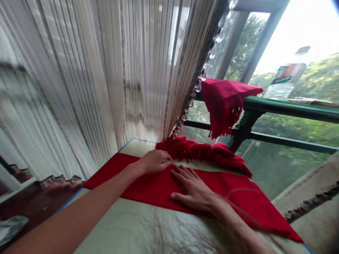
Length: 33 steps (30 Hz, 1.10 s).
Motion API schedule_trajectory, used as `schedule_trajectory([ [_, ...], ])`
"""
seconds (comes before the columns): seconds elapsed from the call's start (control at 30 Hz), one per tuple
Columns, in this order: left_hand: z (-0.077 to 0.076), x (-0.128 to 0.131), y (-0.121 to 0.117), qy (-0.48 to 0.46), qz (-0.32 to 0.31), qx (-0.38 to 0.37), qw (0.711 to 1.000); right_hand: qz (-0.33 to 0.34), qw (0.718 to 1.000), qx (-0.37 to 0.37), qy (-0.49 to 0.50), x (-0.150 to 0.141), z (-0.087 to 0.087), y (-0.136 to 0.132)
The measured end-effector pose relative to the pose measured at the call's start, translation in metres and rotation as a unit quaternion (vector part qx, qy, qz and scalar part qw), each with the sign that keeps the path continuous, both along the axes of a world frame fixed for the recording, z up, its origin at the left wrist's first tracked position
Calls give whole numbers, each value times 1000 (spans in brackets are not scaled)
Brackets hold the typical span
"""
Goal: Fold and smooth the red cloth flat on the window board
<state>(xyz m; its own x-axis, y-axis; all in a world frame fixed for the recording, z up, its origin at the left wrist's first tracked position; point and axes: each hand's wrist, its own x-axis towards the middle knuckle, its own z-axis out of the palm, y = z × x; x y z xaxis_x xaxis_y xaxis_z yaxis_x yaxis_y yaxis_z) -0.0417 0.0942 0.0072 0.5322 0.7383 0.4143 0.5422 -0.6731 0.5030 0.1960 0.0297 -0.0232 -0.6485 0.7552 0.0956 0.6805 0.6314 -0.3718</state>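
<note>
Head view: the left hand (pixel 155 162), curled at the red cloth (pixel 152 188)'s far edge, grip unclear, could ruck it if the right hand (pixel 197 192), fingers spread atop it, slips.

The left arm is stretched up from the bottom left, and the left hand (pixel 156 161) is turned to the right, with its fingers bent and its thumb held close to them. The right arm is reached in from the bottom right. The right hand (pixel 192 187) is laid flat with its palm down. Its fingers are spread and pointed up and left, and its thumb is stuck out to the left. The two hands are held near each other.
</note>
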Motion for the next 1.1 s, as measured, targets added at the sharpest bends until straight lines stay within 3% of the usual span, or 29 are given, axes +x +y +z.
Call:
schedule_trajectory([
  [0.07,-15,9,-15,48,-36,8,998,3,1000,10,20,4,1,0],
  [0.13,-26,8,-25,100,-33,20,994,-12,999,22,39,9,2,3],
  [0.27,-34,1,-29,154,-29,17,988,-52,997,31,49,22,-5,13],
  [0.53,-34,2,-31,161,-22,-18,987,-51,997,38,53,28,-22,23],
  [1.1,-30,-2,-29,214,-25,-78,973,-24,999,18,38,19,-9,12],
])
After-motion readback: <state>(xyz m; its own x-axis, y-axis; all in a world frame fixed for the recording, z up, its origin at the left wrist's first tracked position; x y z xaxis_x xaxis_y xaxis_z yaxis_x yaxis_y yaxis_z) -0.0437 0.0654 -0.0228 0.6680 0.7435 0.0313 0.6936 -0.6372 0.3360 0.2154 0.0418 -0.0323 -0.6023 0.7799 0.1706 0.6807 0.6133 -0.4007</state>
